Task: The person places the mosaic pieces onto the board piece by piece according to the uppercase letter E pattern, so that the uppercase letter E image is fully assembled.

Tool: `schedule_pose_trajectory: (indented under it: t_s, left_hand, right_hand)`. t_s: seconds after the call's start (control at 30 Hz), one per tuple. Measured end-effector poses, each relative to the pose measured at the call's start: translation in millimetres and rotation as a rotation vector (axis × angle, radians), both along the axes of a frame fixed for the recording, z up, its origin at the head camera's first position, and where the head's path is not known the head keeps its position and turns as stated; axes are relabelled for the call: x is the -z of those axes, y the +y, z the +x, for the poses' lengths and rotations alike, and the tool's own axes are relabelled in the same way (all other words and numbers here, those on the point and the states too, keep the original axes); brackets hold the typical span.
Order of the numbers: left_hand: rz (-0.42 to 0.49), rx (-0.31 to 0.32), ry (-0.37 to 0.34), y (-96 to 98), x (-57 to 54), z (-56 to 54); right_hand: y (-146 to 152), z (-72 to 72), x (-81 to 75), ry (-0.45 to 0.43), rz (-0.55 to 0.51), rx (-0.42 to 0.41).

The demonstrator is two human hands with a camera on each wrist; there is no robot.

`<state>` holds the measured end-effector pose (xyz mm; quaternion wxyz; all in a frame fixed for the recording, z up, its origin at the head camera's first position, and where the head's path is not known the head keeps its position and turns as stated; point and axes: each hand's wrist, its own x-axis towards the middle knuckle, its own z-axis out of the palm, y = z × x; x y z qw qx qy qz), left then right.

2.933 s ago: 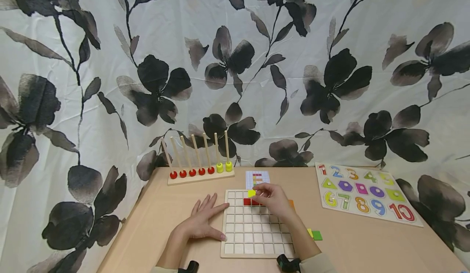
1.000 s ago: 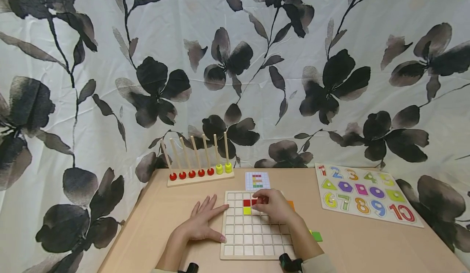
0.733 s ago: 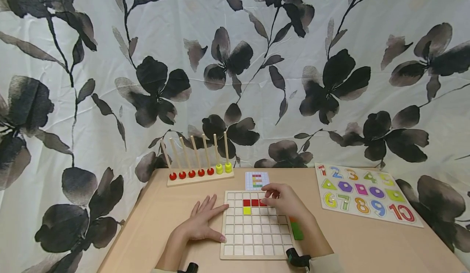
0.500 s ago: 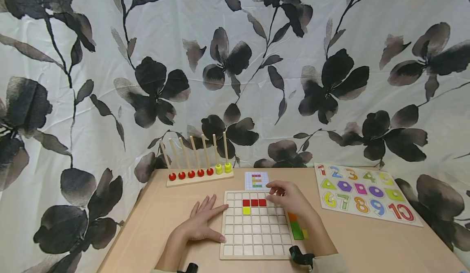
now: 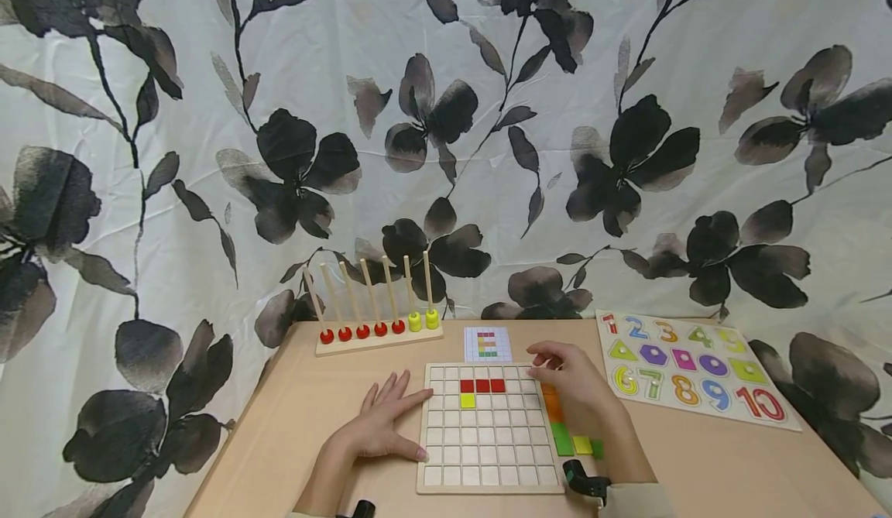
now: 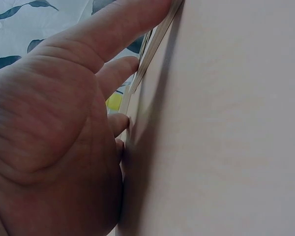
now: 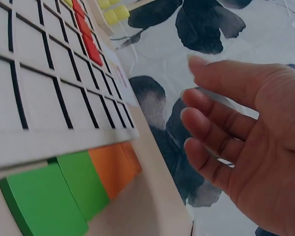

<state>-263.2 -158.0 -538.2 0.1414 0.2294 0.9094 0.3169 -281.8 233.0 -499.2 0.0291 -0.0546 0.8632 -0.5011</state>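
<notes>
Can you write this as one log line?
left hand: touching pale wooden grid board; right hand: holding nothing; on board: three red square tiles in a row, yellow square tile one row nearer

The grid board (image 5: 490, 435) and peg stand (image 5: 379, 341) look like smooth wood, the table (image 5: 279, 402) matt, the backdrop (image 5: 320, 61) creased cloth.

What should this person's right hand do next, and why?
Probably reach down for one of the flat orange tiles beside the pale wooden grid board: the bare right hand holds nothing, and the board carries only three red square tiles and one yellow square tile, while the small white printed card seems to show a larger coloured pattern.
</notes>
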Motion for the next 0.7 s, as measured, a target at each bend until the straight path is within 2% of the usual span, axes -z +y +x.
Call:
schedule_pose_trajectory:
  t_s: [0.2,0.3,0.5,0.7]
  left_hand:
    - [-0.001,0.002,-0.002,-0.3,-0.6,-0.1]
    - [-0.002,0.0,-0.002,-0.8,-0.6,0.2]
    - [-0.004,0.011,0.009,-0.3,-0.6,1.2]
    - [-0.005,0.011,0.003,-0.2,-1.7,2.1]
  right_hand:
    - [10.5,4.7,4.7,-0.099,0.059,0.03]
    - [13.1,4.9,9.7,-0.112,0.09,0.044]
    - [15.1,4.8,17.0,-0.109,0.129,0.068]
    - [17.7,5.4,23.4,-0.091,0.113,0.044]
